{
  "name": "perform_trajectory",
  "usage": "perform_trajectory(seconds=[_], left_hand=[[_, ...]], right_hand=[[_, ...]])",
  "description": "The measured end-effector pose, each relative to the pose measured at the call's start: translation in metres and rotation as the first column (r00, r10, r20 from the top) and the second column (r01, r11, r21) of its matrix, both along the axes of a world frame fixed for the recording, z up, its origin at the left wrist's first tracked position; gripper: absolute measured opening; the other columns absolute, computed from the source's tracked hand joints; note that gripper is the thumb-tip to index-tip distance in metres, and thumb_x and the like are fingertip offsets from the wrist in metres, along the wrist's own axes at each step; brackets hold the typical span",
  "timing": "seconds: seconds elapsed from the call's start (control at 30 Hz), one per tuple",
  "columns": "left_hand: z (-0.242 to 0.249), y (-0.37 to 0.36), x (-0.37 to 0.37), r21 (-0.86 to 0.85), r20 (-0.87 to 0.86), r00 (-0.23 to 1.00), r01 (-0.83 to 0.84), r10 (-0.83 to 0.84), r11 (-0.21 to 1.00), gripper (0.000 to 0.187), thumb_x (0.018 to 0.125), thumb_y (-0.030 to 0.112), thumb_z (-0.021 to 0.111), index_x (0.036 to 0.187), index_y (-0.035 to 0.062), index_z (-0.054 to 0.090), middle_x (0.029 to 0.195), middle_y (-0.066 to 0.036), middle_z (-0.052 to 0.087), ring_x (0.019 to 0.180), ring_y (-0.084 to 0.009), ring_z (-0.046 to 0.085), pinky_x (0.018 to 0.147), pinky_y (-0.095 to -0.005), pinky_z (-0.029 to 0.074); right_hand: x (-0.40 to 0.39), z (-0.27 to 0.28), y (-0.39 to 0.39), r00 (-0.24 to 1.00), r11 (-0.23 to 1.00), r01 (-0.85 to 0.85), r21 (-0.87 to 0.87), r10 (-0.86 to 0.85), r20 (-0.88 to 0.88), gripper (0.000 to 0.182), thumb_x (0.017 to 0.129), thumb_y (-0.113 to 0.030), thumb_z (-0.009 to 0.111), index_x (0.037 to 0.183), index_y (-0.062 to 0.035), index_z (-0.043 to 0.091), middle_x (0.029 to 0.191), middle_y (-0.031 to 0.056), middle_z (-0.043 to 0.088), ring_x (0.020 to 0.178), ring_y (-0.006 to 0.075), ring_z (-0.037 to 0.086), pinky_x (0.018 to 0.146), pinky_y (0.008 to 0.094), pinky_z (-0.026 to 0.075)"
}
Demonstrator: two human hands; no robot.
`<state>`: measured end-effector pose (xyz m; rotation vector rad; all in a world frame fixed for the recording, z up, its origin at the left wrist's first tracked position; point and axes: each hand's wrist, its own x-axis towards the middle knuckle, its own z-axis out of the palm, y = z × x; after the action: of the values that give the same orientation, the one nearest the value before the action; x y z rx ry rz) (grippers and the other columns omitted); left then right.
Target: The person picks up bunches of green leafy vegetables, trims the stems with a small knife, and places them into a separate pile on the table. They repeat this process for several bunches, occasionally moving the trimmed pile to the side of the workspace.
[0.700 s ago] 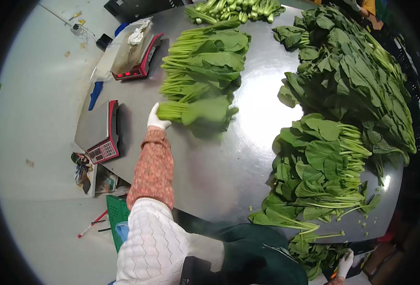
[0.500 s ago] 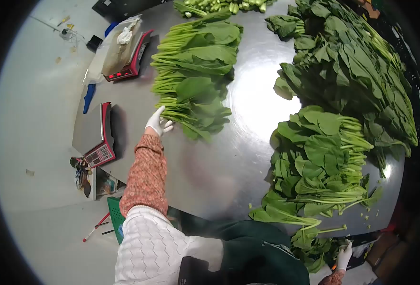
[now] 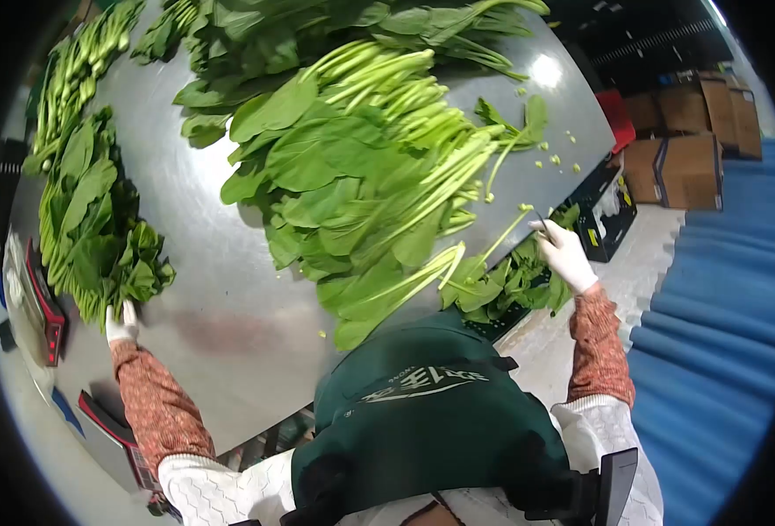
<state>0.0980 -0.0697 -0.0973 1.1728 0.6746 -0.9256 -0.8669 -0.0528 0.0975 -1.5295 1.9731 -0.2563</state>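
Observation:
My left hand (image 3: 122,323), in a white glove, is at the near end of a row of leafy greens (image 3: 89,215) on the left of the metal table. Its fingers are apart and touch or nearly touch the lowest leaves. On the right, past the table edge, my gloved right hand (image 3: 566,256) is closed on a thin dark tool that looks like a small knife (image 3: 542,226). Just left of that hand, loose leaves (image 3: 514,285) lie in a dark crate below the edge. A large pile of greens (image 3: 343,184), pale stalks pointing right, covers the middle of the table.
More greens (image 3: 256,44) are heaped at the back. Two red-edged scales (image 3: 50,307) stand at the left. Cut stem bits (image 3: 555,160) dot the right side of the metal table (image 3: 221,351). Cardboard boxes (image 3: 672,171) and a blue corrugated sheet (image 3: 712,298) are beyond it.
The view has swung to the right, so the central pile and my right hand now show fully. My left hand stays by the end of the left row, its fingers still apart.

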Motion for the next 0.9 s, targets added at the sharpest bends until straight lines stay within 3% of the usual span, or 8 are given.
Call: perform_trajectory(seconds=[0.07, 0.17, 0.33, 0.4, 0.57, 0.63, 0.73, 0.9], left_hand=[[0.042, -0.004, -0.048, 0.164, 0.047, 0.998, 0.027, -0.035, 0.986, 0.047, 0.094, 0.030, 0.063, 0.128, -0.0017, 0.055, 0.130, -0.017, 0.059, 0.122, -0.0339, 0.056, 0.102, -0.0465, 0.051], [0.053, 0.014, -0.030, 0.276, 0.093, 0.824, 0.518, -0.559, 0.809, 0.046, 0.098, 0.042, 0.055, 0.126, 0.0054, 0.053, 0.123, -0.015, 0.059, 0.109, -0.0310, 0.060, 0.087, -0.0445, 0.057], [0.114, 0.017, -0.069, 0.675, 0.270, 0.478, 0.525, -0.836, 0.518, 0.034, 0.097, 0.042, 0.057, 0.106, 0.0091, 0.059, 0.080, -0.005, 0.061, 0.070, -0.0266, 0.064, 0.066, -0.0417, 0.057], [0.135, 0.015, -0.100, 0.605, 0.491, 0.286, 0.567, -0.823, 0.558, 0.026, 0.097, 0.031, 0.062, 0.102, 0.0063, 0.061, 0.076, -0.002, 0.061, 0.060, -0.0141, 0.060, 0.055, -0.0277, 0.051], [0.196, 0.002, -0.328, 0.461, 0.856, -0.112, 0.607, -0.504, 0.647, 0.023, 0.096, 0.010, 0.062, 0.118, 0.0016, 0.065, 0.098, -0.007, 0.067, 0.070, -0.0078, 0.059, 0.063, -0.0195, 0.047], [0.232, 0.001, -0.448, 0.654, 0.756, -0.492, 0.547, -0.432, 0.523, 0.020, 0.092, 0.002, 0.064, 0.111, 0.0005, 0.068, 0.099, -0.006, 0.069, 0.086, -0.0131, 0.064, 0.079, -0.0264, 0.052], [0.240, 0.003, -0.574, 0.690, 0.718, -0.658, 0.715, -0.226, 0.110, 0.030, 0.084, 0.008, 0.071, 0.112, -0.0008, 0.066, 0.107, -0.013, 0.068, 0.092, -0.0222, 0.067, 0.083, -0.0314, 0.052], [0.217, 0.009, -0.659, 0.671, 0.727, -0.675, 0.737, -0.128, -0.075, 0.039, 0.085, 0.022, 0.071, 0.116, 0.0009, 0.061, 0.099, -0.018, 0.067, 0.086, -0.0339, 0.066, 0.078, -0.0355, 0.053]], right_hand=[[0.031, -0.006, -0.007, 0.966, 0.991, 0.132, -0.015, -0.125, 0.226, 0.020, 0.095, -0.014, 0.057, 0.106, -0.0022, 0.069, 0.065, -0.0008, 0.057, 0.060, 0.0045, 0.051, 0.055, 0.0230, 0.040], [0.068, -0.017, -0.028, 0.930, 0.980, 0.192, 0.056, -0.200, 0.307, 0.021, 0.094, -0.017, 0.057, 0.096, -0.0002, 0.070, 0.062, -0.0012, 0.057, 0.056, 0.0059, 0.051, 0.054, 0.0232, 0.041], [0.086, -0.052, -0.009, 0.918, 0.984, -0.107, 0.142, 0.043, 0.395, 0.023, 0.091, -0.024, 0.062, 0.095, -0.0036, 0.072, 0.077, 0.0125, 0.070, 0.063, 0.0199, 0.067, 0.064, 0.0325, 0.052], [0.095, -0.073, 0.011, 0.933, 0.940, -0.337, -0.059, 0.342, 0.110, 0.036, 0.086, -0.029, 0.067, 0.116, -0.0109, 0.065, 0.091, 0.0173, 0.071, 0.085, 0.0379, 0.068, 0.077, 0.0459, 0.054], [0.084, -0.104, 0.025, 0.977, 0.976, -0.181, -0.121, 0.193, 0.093, 0.037, 0.081, -0.027, 0.076, 0.110, -0.0083, 0.064, 0.080, 0.0132, 0.069, 0.073, 0.0286, 0.068, 0.070, 0.0375, 0.054], [0.083, -0.076, 0.017, 0.934, 0.997, -0.073, -0.039, 0.082, 0.348, 0.036, 0.081, -0.019, 0.075, 0.113, -0.0060, 0.065, 0.072, 0.0064, 0.064, 0.065, 0.0135, 0.060, 0.065, 0.0288, 0.050], [0.096, -0.038, 0.012, 0.891, 0.993, -0.024, -0.115, 0.073, 0.449, 0.036, 0.082, -0.014, 0.074, 0.116, -0.0061, 0.065, 0.073, 0.0066, 0.066, 0.065, 0.0097, 0.061, 0.064, 0.0267, 0.051], [0.117, 0.026, 0.020, 0.831, 0.916, 0.055, -0.398, 0.179, 0.527, 0.039, 0.084, -0.002, 0.069, 0.122, -0.0073, 0.063, 0.083, 0.0091, 0.068, 0.067, 0.0127, 0.065, 0.059, 0.0260, 0.049]])
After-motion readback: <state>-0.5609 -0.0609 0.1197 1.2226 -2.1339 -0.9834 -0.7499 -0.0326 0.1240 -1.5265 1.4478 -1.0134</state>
